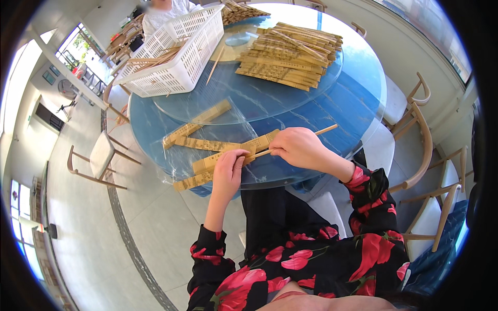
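A slim pale stick slants beside flat, printed tan strips.

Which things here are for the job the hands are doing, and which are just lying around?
Seems part of the job:
- wooden stick, in the right hand
- gold printed strip, at the left hand
- white basket of sticks
- gold pile

Probably just around:
- chairs
- wall frames
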### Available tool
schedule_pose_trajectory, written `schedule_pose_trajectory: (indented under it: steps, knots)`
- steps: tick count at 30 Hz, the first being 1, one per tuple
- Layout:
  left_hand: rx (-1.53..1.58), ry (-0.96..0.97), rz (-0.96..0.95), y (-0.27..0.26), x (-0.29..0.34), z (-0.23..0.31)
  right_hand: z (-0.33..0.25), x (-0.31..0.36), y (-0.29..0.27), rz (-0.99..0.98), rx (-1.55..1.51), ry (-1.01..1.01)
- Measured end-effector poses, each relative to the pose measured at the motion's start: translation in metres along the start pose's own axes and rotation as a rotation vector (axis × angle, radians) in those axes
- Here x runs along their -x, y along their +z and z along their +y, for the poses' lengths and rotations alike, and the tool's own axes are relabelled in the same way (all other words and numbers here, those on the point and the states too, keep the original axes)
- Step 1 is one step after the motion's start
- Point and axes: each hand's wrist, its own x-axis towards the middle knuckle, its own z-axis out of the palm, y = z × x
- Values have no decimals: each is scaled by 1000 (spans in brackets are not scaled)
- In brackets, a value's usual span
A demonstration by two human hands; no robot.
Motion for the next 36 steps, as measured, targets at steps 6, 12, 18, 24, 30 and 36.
schedule_pose_trajectory:
  steps: [6, 12, 18, 24, 30, 36]
  knots:
    - [-77, 19, 22, 7, -1, 4, -3, 8, 13, 132, 109, -78]
    - [-154, 124, 28, 21, -8, 24, -12, 5, 31, 41, 104, -21]
    - [-216, 82, 130, 8, -5, 8, 5, 29, -6, 314, 260, 20]
    - [-189, 89, 77, 7, -10, 11, 37, 62, -26, 155, 125, 92]
    - [-167, 187, -57, 25, -17, 39, 7, 47, 5, 81, -91, 11]
    - [-153, 137, -43, 13, -14, 42, -5, 26, 11, -1, -344, 35]
